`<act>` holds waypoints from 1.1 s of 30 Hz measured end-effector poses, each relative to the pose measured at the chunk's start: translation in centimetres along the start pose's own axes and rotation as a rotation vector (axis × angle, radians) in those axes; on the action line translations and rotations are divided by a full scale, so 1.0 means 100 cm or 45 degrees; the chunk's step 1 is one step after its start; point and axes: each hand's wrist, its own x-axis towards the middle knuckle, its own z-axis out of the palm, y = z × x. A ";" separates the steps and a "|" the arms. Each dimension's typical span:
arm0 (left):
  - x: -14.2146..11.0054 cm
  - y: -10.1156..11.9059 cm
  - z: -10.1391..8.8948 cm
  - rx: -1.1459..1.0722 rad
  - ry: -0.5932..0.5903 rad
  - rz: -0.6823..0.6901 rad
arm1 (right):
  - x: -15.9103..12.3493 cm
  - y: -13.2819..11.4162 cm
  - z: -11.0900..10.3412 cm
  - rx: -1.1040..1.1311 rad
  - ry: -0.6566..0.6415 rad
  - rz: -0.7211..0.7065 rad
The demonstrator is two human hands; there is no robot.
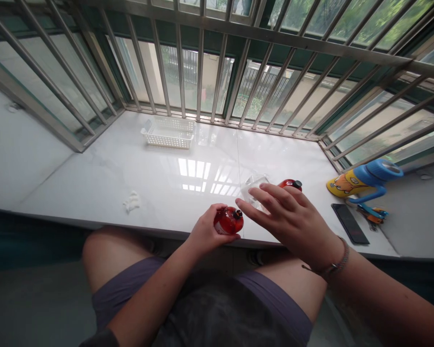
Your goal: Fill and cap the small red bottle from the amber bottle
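White marble-look sill (162,178), round glossy red bottle (227,222), narrow dark neck.

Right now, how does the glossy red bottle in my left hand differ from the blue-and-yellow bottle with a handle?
The red bottle is in your left hand, while the blue-and-yellow bottle rests untouched on the white counter. The red bottle has a narrow dark top; the blue-and-yellow bottle has a wide blue lid. Both carry markings.
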 end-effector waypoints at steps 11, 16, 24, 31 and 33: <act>0.001 -0.003 0.003 -0.028 0.000 0.003 | 0.002 0.002 -0.007 -0.021 0.008 -0.046; 0.000 -0.004 0.003 -0.035 0.000 0.014 | 0.001 0.003 -0.007 -0.035 0.005 -0.050; 0.000 -0.008 0.004 -0.030 -0.001 0.010 | 0.003 0.006 -0.008 -0.063 0.020 -0.049; 0.000 -0.009 0.004 -0.024 0.001 -0.013 | 0.002 0.007 -0.010 -0.060 0.001 -0.046; 0.000 -0.009 0.004 -0.022 0.002 -0.022 | 0.002 0.007 -0.011 -0.065 0.002 -0.049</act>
